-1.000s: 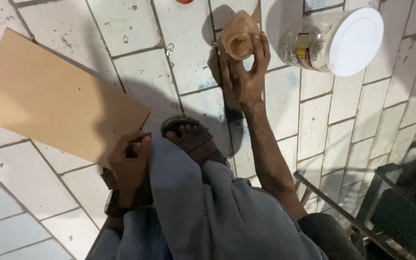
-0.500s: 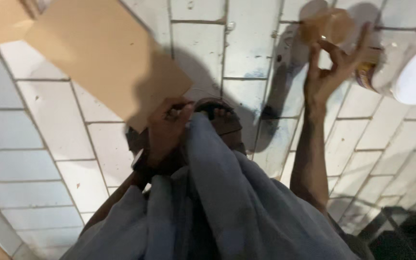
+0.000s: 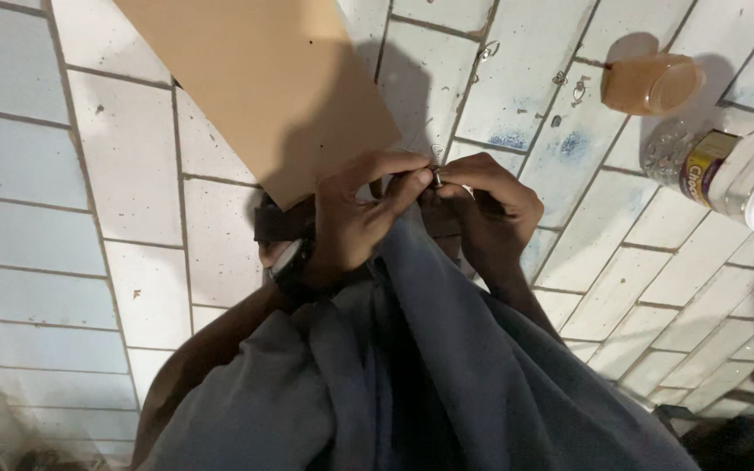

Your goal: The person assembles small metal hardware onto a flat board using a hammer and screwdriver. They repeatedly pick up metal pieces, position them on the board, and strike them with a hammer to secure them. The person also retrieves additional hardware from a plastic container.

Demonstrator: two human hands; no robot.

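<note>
Right hand (image 3: pixel 490 214) left the tan cup (image 3: pixel 652 83) on floor; both hands' fingers now pinch a small metal piece (image 3: pixel 437 178) beside left hand (image 3: pixel 355 218): tiny, stiff, slippery, grip by edges

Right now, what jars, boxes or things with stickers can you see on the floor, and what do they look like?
Clear jar: lying on its side on the tiles at the far right, white lid, label band in gold and brown.
Small tub: on the tiles at the upper right, just above the jar, round, see-through amber, no label showing.
Cardboard sheet: flat on the tiles at the top, plain tan, no print; its lower corner lies beside the left hand.
</note>
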